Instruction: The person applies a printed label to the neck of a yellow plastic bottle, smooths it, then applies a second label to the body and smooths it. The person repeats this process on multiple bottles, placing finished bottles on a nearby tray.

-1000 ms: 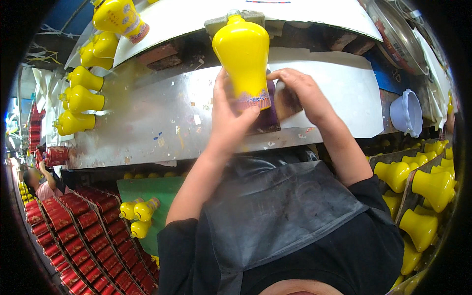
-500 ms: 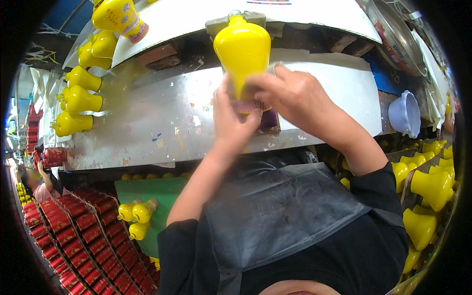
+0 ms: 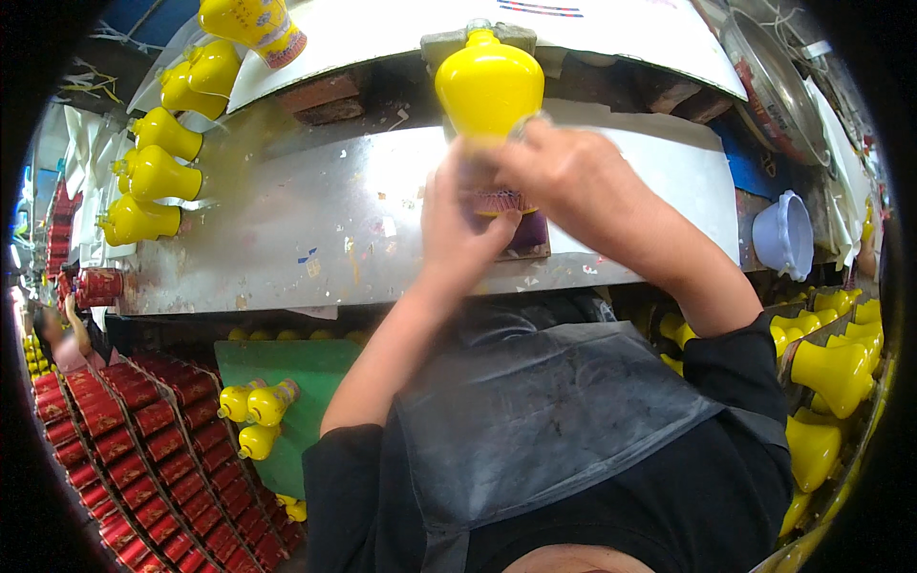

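Yellow bottle (image 3: 489, 86), one: lying between and beyond the hands, neck pointing away from the person over a grey block (image 3: 523, 40); patterned base partly covered by fingers.
Left hand (image 3: 457, 239), one: gripping the bottle's lower part from the left, thumb against the patterned base.
Right hand (image 3: 578, 172), one: fingers bent in across the bottle's lower body; blurred, so whether they hold anything cannot be told.
Purple item (image 3: 531, 234): by the bottle's base, just right of the left thumb; kind unclear.
Worktop (image 3: 277, 258), grey, flecked: below the hands, running far to their left.
White sheet (image 3: 688, 181): on the worktop, right of the right hand.
Pale blue basin (image 3: 783, 234), wavy rim: well right of the right hand.
Row of three yellow bottles (image 3: 158, 174): well left of the left hand.
Green board (image 3: 306, 420): nearer the person than the left hand, to its left; bears yellow bottles.
Red cylinders (image 3: 134, 449), in stacked rows: farther left of that hand.
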The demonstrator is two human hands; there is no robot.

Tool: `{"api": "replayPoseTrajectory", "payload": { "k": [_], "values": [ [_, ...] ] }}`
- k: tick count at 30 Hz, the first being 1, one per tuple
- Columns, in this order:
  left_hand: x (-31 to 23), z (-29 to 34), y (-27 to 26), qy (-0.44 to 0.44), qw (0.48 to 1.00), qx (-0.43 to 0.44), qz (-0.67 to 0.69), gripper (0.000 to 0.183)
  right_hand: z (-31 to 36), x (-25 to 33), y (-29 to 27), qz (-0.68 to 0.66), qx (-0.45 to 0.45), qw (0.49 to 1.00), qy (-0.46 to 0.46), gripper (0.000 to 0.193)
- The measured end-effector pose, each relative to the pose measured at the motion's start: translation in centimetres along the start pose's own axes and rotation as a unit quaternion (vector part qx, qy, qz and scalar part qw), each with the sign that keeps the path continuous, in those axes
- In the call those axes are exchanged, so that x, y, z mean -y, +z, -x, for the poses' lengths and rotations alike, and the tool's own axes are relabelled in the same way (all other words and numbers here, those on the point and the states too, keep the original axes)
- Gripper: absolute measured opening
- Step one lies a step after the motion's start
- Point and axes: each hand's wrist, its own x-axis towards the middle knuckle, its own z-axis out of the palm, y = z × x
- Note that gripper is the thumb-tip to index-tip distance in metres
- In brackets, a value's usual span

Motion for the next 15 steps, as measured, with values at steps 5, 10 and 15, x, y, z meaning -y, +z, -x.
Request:
{"api": "replayPoseTrajectory", "payload": {
  "k": [5,10,15],
  "values": [
    [0.6,0.4,-0.8,0.082,0.995,0.030,-0.048,0.092,2.7,-0.9,0.6,-0.067,-0.007,0.998,-0.006,0.042],
    [0.0,0.6,-0.3,0.138,0.978,-0.012,-0.154,0.093,5.3,-1.7,2.2,-0.032,-0.095,0.989,0.109,0.041],
    [-0.2,-0.1,0.0,0.126,0.982,-0.033,-0.137,0.097,6.5,-1.2,3.5,-0.086,-0.092,0.982,0.143,0.041]
  ]
}}
